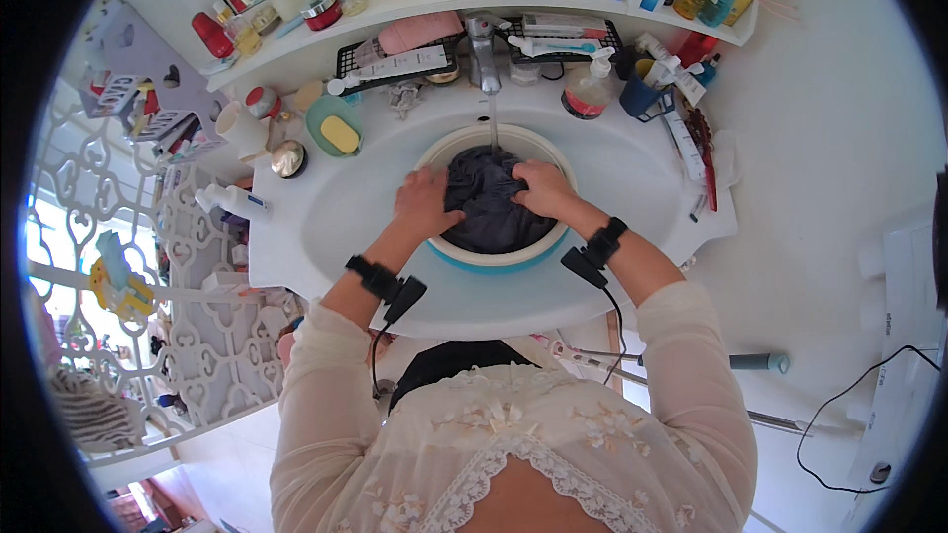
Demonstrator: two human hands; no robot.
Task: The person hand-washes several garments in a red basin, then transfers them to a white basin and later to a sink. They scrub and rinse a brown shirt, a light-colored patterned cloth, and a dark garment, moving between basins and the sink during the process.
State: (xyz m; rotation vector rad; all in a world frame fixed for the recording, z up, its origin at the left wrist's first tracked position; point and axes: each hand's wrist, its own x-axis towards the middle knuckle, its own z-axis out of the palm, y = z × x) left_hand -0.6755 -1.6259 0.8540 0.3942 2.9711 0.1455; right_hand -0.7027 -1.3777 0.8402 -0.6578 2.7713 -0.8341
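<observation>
A bundle of dark grey, wet-looking cloth (489, 200) fills a round cream basin (444, 142) with a blue outer side. The basin stands in the white washbasin (355, 207). From the chrome faucet (485, 59) a thin stream of water falls onto the cloth. My left hand (426, 201) lies over the basin's left rim, fingers apart, its thumb at the cloth's edge. On the right, my right hand (544, 189) reaches over the rim and pinches a fold of the cloth between thumb and fingers.
A green soap dish (317, 117) with yellow soap (341, 135) sits at the left. Behind the faucet runs a shelf (415, 6) crowded with bottles. A pump bottle (589, 89) and a blue cup (641, 96) stand at the right. Black cables hang from both wrist straps.
</observation>
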